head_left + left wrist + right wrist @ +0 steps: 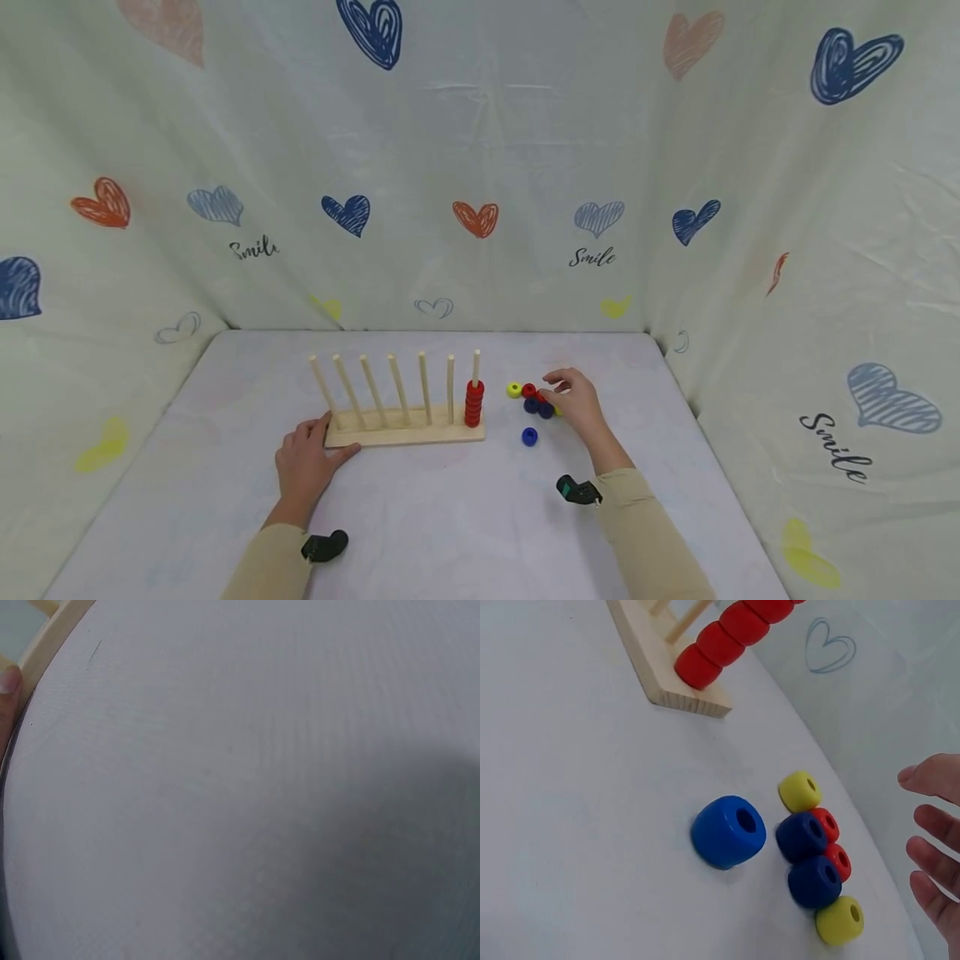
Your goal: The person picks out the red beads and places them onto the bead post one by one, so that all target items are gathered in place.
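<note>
A wooden peg board point(435, 435) lies on the table with several upright pegs in a row. Red beads point(474, 404) are stacked on its rightmost peg. My left hand point(303, 458) grips the board's left end, thumb along the front edge; only a fingertip point(9, 681) shows in the left wrist view. Over the loose beads hovers my right hand point(579, 406), fingers parted and holding nothing. Beneath it cluster two dark blue beads point(814, 883), two red beads point(826, 823) and two yellow beads point(836, 924). A brighter blue bead point(724, 834) sits apart, nearer me.
The white table point(420, 517) is enclosed by a pale cloth backdrop point(525, 150) printed with hearts. Behind the beads, the table's far edge meets this cloth. Each wrist carries a small black device, such as the one point(577, 490) on the right.
</note>
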Tool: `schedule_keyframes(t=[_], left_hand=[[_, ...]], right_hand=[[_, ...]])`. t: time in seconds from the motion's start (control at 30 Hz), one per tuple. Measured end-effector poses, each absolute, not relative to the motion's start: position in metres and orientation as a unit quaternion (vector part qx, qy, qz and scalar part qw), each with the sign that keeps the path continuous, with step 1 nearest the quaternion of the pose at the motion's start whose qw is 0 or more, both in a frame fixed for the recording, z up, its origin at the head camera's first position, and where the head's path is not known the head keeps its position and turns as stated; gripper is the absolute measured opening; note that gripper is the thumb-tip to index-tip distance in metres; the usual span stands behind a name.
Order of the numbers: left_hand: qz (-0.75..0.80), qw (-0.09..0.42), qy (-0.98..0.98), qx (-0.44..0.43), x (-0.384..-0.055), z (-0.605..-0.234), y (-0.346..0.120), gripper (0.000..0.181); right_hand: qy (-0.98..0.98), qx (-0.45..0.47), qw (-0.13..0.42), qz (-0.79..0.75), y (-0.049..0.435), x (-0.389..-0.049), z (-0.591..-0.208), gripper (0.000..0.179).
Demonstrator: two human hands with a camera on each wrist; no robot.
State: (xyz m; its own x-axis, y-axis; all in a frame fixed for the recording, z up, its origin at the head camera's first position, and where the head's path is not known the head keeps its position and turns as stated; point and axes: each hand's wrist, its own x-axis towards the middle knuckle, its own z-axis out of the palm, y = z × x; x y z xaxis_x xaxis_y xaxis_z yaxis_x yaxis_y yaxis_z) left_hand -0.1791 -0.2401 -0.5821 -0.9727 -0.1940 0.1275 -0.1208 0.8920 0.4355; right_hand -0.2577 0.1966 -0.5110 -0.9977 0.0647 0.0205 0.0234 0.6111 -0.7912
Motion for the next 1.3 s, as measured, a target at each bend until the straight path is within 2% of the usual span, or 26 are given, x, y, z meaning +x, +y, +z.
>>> schedule_keyframes(t=[0.5,0.8,1.3], left_hand=[[-0.215,0.092,-0.969,0.08,-0.179,-0.584,-0.239,0.094],[-0.216,0.095,-0.969,0.078,-0.18,-0.585,-0.239,0.09],[-0.212,0.094,-0.97,0.076,-0.179,-0.586,-0.242,0.09]], right_hand=[[-0.905,-0.028,-0.001,0.424,0.202,-0.258,-0.525,0.025],[-0.9,-0.043,-0.022,0.433,0.205,-0.263,-0.536,0.023],[-0.907,-0.064,-0.022,0.416,0.202,-0.268,-0.546,0.024]])
